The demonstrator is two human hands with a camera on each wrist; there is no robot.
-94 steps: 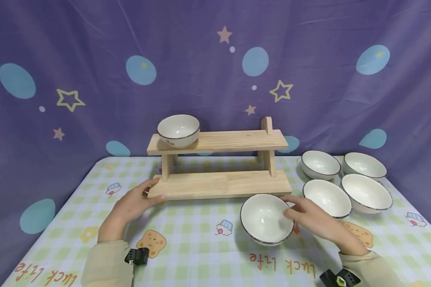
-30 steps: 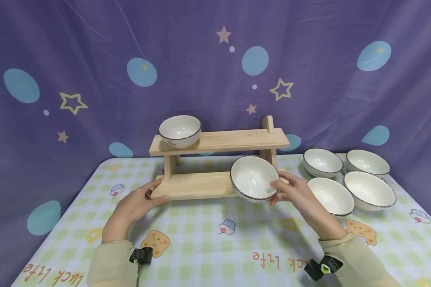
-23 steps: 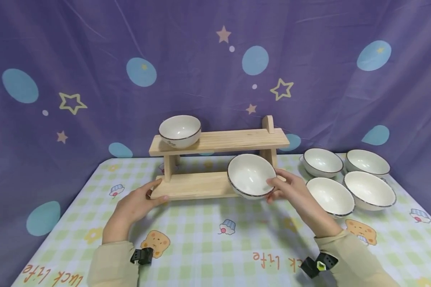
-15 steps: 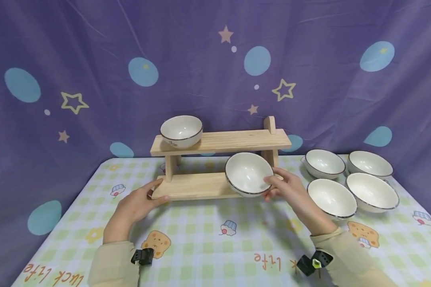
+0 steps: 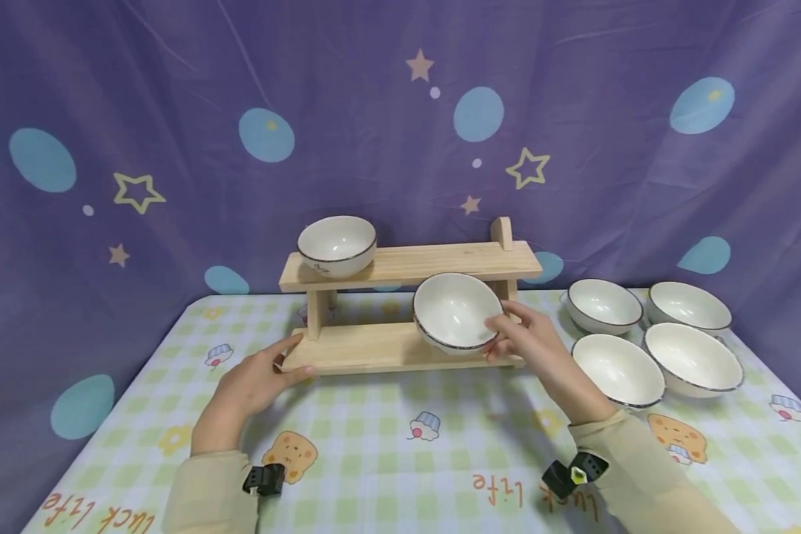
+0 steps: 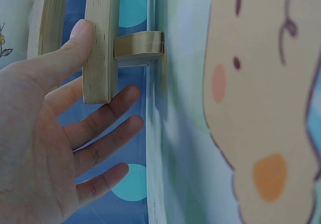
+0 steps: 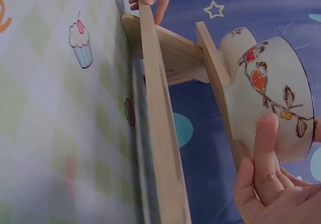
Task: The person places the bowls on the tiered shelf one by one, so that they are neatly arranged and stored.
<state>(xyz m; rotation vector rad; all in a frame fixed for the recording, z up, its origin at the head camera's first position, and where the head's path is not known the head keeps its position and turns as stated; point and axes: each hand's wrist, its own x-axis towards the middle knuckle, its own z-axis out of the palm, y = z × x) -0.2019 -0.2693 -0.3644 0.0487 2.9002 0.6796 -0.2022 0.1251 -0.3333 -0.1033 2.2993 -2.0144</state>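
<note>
A person's right hand pinches a dark-rimmed white bowl by its right side, thumb over the rim and fingers curled against the outside; the right wrist view shows red birds and a leafy branch painted on it. The bowl is held up, mouth tilted toward the head camera, in front of the right half of a two-tier wooden rack; whether it touches the upper shelf cannot be told. The left hand grips the left end of the lower shelf between thumb and forefinger, its other fingers spread apart. A second bowl sits upright on the upper shelf's left end. Four similar bowls stand close together in two rows on the table's right side, over a green-checked tablecloth.
</note>
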